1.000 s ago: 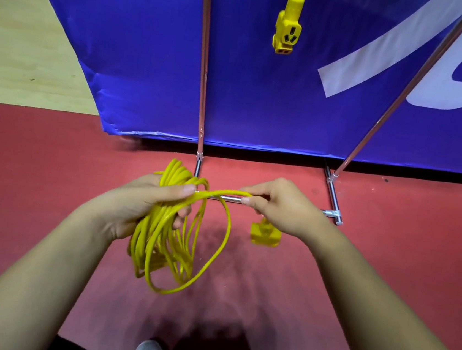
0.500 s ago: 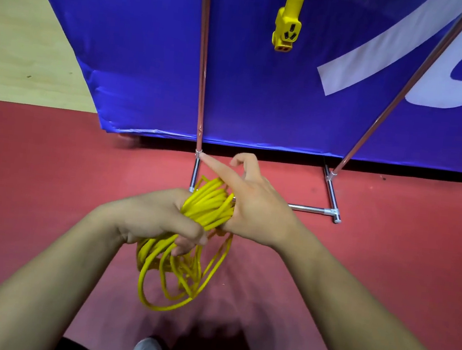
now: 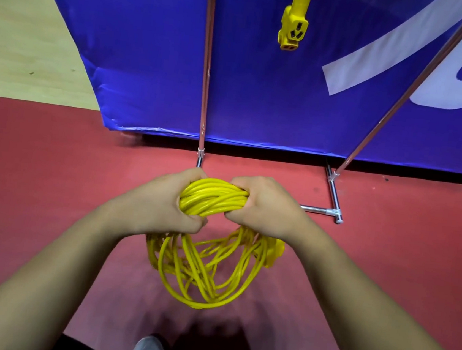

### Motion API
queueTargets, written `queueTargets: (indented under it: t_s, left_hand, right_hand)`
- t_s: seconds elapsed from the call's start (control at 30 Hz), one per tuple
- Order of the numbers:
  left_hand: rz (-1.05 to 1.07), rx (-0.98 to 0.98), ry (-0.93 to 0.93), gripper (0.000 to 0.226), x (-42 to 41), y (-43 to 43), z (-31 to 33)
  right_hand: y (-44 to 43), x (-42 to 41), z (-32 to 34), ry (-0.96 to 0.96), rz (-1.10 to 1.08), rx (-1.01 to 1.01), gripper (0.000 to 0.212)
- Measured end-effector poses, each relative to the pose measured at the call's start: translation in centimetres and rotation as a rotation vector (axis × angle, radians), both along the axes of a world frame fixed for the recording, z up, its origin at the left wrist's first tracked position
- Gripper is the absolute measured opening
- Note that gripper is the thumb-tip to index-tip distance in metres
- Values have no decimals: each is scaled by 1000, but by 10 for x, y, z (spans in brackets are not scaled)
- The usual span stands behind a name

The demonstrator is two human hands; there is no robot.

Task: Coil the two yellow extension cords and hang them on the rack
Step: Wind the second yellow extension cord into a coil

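Yellow cord (image 3: 212, 198) bunched into thick bundle at top, loose loops hanging below over red floor (image 3: 50, 183). L hand (image 3: 160, 207) & R hand (image 3: 263, 207) both grasping bundle. 2nd cord's socket (image 3: 292, 29) hangs by rack (image 3: 205, 85).

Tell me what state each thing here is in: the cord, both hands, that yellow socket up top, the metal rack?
Yellow cord: coiled, top bunched between both hands, loops hanging below.
Left hand: fingers curled round the coil's top.
Right hand: fingers curled round the coil, beside the left.
Plug end: dangling at the loops' right side.
Socket end: hanging from above the frame.
Rack: standing on the red floor.
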State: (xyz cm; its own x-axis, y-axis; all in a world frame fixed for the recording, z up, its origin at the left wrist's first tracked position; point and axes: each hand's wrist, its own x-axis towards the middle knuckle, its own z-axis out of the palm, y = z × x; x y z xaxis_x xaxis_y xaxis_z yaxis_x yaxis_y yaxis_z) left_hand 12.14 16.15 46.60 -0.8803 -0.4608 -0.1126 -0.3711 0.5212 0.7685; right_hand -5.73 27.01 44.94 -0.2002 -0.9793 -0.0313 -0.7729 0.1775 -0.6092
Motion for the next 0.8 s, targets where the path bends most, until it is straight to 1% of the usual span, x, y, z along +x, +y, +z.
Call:
queueTargets:
  t_s: [0.07,0.13,0.2,0.27,0.33,0.4,0.43,0.47,0.53,0.57,0.67,0.73,0.77,0.8]
  left_hand:
    - [-2,-153,30,41,0,1,-4]
    - [3,-252,39,40,-3,2,-7]
    - [-8,-284,63,34,-6,4,-9]
    - [-24,-253,95,27,-9,5,-7]
    - [-7,-231,106,23,-9,2,-5]
    - [34,-239,92,22,-7,-3,-3]
    - [49,-244,73,22,-6,-6,-3]
    - [55,-249,49,22,-4,-9,-4]
    - [35,-272,-3,23,-3,-13,-7]
    - [16,-290,-33,25,-3,-14,-8]
    - [-33,-344,-112,33,-3,-16,-10]
    - [-66,-346,-136,35,-4,-15,-11]
    - [-86,-339,-146,36,-4,-13,-11]
    - [-107,-333,-152,36,-4,-12,-11]
  right_hand:
    - [1,-4,2,-38,-35,23,18]
    - [3,-7,2,-65,-50,38,16]
    - [5,-8,1,-89,-55,39,14]
    - [6,-10,2,-136,-45,37,15]
    - [9,-15,6,-219,9,51,24]
    - [13,-28,9,-328,20,89,44]
    - [16,-35,9,-324,3,106,51]
    - [18,-42,7,-280,-6,124,48]
    - [18,-49,0,-168,16,162,23]
    - [17,-49,-4,-122,22,176,14]
    - [14,-48,-15,42,-25,165,8]
    - [12,-50,-19,152,-105,155,7]
    - [11,-49,-19,136,-149,148,5]
    - [9,-48,-21,111,-180,135,8]
